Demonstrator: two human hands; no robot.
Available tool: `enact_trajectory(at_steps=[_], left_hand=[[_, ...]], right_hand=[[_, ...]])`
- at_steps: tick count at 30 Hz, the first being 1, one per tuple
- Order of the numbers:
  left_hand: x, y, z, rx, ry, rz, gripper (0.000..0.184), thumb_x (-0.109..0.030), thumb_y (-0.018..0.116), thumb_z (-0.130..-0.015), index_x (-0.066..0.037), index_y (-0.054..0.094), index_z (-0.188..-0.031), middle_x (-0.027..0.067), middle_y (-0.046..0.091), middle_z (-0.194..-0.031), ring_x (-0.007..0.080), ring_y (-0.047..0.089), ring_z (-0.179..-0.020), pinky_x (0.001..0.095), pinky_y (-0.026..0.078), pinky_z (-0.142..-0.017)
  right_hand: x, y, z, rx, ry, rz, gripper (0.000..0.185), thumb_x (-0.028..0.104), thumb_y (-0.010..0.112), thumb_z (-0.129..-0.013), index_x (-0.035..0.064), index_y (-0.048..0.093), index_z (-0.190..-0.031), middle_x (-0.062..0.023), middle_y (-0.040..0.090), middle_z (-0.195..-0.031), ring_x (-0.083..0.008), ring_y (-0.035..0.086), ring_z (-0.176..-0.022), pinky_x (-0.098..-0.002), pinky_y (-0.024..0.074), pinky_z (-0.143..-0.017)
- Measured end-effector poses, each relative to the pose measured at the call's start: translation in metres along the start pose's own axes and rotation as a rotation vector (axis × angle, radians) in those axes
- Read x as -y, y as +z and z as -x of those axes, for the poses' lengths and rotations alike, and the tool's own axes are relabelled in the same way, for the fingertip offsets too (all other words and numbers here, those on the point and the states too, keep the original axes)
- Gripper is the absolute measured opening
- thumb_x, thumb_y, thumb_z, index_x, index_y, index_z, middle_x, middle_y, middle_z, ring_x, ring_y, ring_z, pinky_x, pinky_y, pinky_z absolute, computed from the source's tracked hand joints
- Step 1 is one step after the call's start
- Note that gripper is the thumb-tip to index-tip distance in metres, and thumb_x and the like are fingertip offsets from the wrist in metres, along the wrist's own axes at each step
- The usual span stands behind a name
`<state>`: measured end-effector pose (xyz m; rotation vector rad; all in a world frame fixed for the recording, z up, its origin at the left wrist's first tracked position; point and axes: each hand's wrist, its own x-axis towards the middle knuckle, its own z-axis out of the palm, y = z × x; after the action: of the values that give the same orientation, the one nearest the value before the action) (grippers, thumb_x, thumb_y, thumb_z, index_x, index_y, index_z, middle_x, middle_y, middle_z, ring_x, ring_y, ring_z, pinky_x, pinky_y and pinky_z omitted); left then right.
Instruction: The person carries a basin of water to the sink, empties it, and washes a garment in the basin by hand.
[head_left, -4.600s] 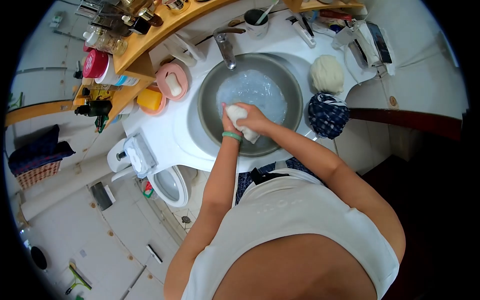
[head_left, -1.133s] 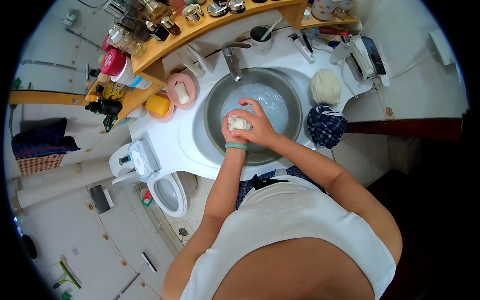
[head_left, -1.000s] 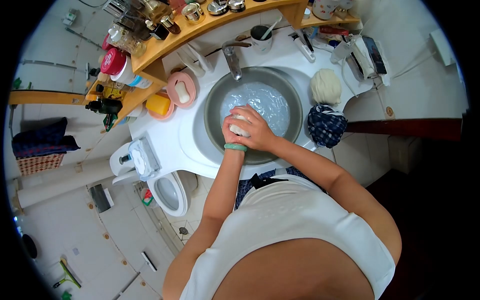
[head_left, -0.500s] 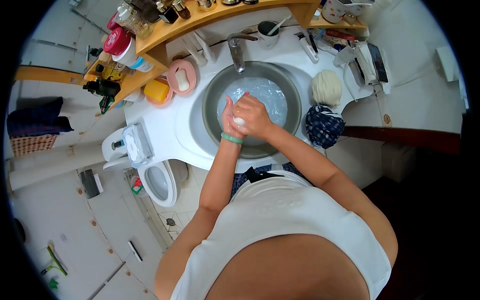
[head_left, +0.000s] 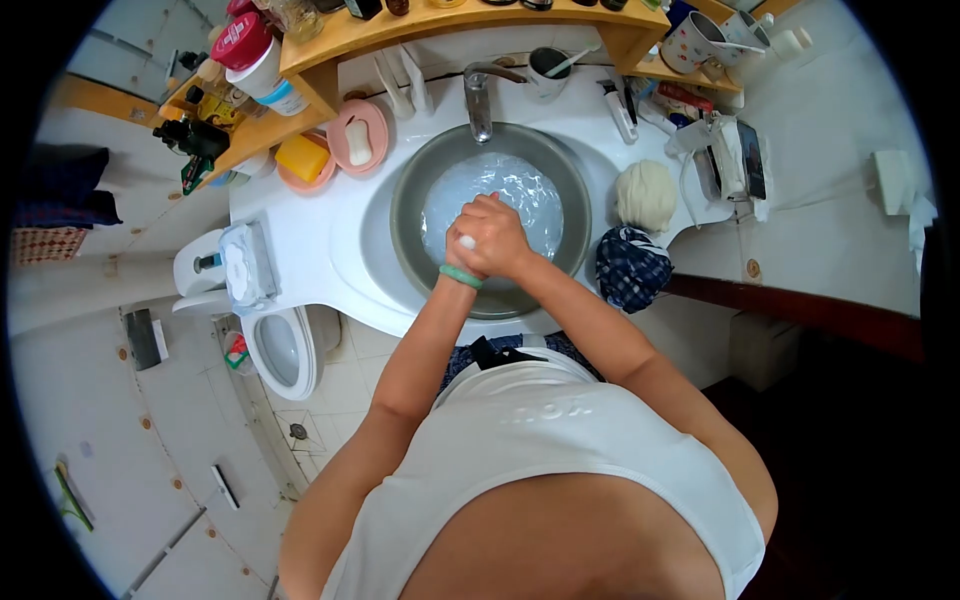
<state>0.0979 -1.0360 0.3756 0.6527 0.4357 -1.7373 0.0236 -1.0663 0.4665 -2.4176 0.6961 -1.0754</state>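
Observation:
My two hands are clasped together over a grey basin (head_left: 398, 215) that sits in the white sink and holds clear water. My right hand (head_left: 500, 240) is closed around my left hand (head_left: 455, 254), whose fingers are mostly hidden. A small white lump (head_left: 467, 242) shows between the hands; whether it is soap or lather, I cannot tell. On my left wrist is a green bangle (head_left: 461, 276). The faucet (head_left: 478, 105) stands behind the basin, its spout above the basin's far rim.
Left of the basin are a white soap bar (head_left: 357, 143) in a pink dish and a yellow block (head_left: 305, 158). At the right lie a cream cloth bundle (head_left: 646, 195) and a dark checked cloth (head_left: 632, 268). A wooden shelf (head_left: 450, 32) with bottles spans the back.
My right hand has closed further over the left, whose fingers showed more before. The view has shifted, so the surroundings sit a little further left.

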Motion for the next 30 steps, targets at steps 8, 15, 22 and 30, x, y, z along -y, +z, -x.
enact_trajectory(at_steps=[8, 15, 22, 30], left_hand=[[0.011, -0.005, 0.0, -0.077, -0.058, 0.06, 0.035, -0.029, 0.041, -0.083, -0.005, 0.054, -0.105, 0.0114, 0.058, -0.101, 0.0298, 0.057, -0.093, 0.0439, 0.048, -0.081], [-0.029, -0.032, 0.02, -0.095, 0.042, 0.04, 0.033, -0.026, 0.041, -0.083, -0.003, 0.054, -0.102, 0.0136, 0.06, -0.099, 0.0292, 0.059, -0.089, 0.0437, 0.049, -0.079], [-0.089, -0.054, 0.073, -0.149, 0.477, -0.299, 0.034, -0.019, 0.047, -0.083, 0.001, 0.053, -0.109, 0.0167, 0.059, -0.099, 0.0285, 0.06, -0.089, 0.0379, 0.049, -0.081], [-0.095, -0.081, 0.094, -0.357, 0.358, -0.368, 0.033, -0.021, 0.053, -0.08, 0.003, 0.055, -0.103, 0.0151, 0.061, -0.094, 0.0269, 0.061, -0.085, 0.0367, 0.05, -0.078]], right_hand=[[-0.017, 0.013, 0.017, 0.186, 0.219, 0.025, 0.015, 0.017, 0.063, -0.063, 0.0042, 0.056, -0.063, -0.0073, 0.054, -0.065, -0.0282, 0.054, -0.066, -0.0374, 0.0462, -0.061], [-0.069, -0.036, 0.041, 0.214, 0.504, -0.1, 0.048, 0.029, 0.066, -0.075, 0.0003, 0.05, -0.109, -0.0219, 0.047, -0.115, -0.0347, 0.047, -0.106, -0.0404, 0.0378, -0.091], [-0.146, -0.052, 0.058, 0.397, 0.838, 0.561, 0.057, 0.016, 0.067, -0.071, -0.0036, 0.037, -0.115, -0.0289, 0.047, -0.112, -0.0414, 0.053, -0.098, -0.0458, 0.045, -0.081], [-0.141, -0.08, 0.037, 0.574, 0.818, 0.593, 0.057, 0.017, 0.062, -0.07, -0.0027, 0.035, -0.117, -0.0263, 0.06, -0.089, -0.0414, 0.058, -0.086, -0.0473, 0.0459, -0.077]])
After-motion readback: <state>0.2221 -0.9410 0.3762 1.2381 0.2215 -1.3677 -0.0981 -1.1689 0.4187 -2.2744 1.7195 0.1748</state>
